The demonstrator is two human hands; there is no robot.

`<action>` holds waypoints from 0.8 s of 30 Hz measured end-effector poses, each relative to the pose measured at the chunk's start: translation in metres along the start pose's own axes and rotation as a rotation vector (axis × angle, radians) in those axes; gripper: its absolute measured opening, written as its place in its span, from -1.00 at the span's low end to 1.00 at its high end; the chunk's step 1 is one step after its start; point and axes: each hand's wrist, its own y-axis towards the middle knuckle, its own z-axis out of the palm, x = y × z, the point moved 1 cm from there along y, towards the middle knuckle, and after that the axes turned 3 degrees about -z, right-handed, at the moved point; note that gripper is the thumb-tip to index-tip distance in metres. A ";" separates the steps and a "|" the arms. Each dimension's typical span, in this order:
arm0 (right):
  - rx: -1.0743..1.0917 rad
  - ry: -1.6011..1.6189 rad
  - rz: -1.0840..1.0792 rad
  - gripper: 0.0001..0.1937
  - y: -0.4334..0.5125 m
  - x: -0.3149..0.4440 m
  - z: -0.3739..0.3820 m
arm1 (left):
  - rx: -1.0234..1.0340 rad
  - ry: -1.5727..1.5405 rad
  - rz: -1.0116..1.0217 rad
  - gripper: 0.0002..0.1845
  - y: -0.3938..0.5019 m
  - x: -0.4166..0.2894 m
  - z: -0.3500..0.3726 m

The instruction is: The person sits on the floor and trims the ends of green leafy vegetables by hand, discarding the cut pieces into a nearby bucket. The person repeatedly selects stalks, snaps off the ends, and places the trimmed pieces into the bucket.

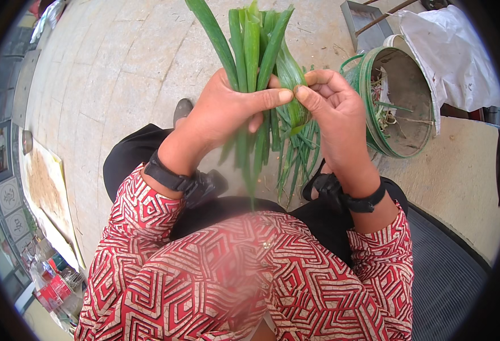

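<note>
My left hand (228, 108) is closed round a bunch of green onion leaves (250, 51), whose cut ends point up and away and whose thin tips hang toward my lap. Beside the bunch, my right hand (333, 102) pinches a wide, flattened green leaf (290, 70) between thumb and fingers. The two thumbs nearly meet on that leaf. Below the hands, more narrow green leaves (297, 157) lie in a loose pile on the floor between my feet.
A green-rimmed bucket (363, 89) with plant scraps inside stands at the right. Past it are a white plastic sack (450, 55) and a grey metal tray (367, 25). Bottles (58, 294) and a stained board (45, 183) are at the left. A ribbed dark mat (442, 273) lies at lower right.
</note>
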 end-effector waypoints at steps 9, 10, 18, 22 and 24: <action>0.012 -0.170 -0.078 -0.89 -0.004 -0.004 0.003 | -0.057 -0.037 -0.037 -0.77 0.002 0.001 0.001; 0.015 -0.179 -0.071 -0.88 -0.004 -0.003 0.003 | -0.062 -0.043 -0.036 -0.77 0.002 0.001 0.002; -0.023 -0.404 -0.320 -0.87 -0.006 -0.002 0.003 | -0.052 -0.090 -0.065 -0.78 0.002 0.002 0.001; 0.005 -0.591 -0.404 -0.88 -0.005 0.002 0.001 | -0.039 -0.127 -0.064 -0.78 0.002 0.001 0.003; 0.000 -0.609 -0.468 -0.91 -0.003 0.001 0.000 | -0.034 -0.148 -0.067 -0.77 0.001 0.001 0.004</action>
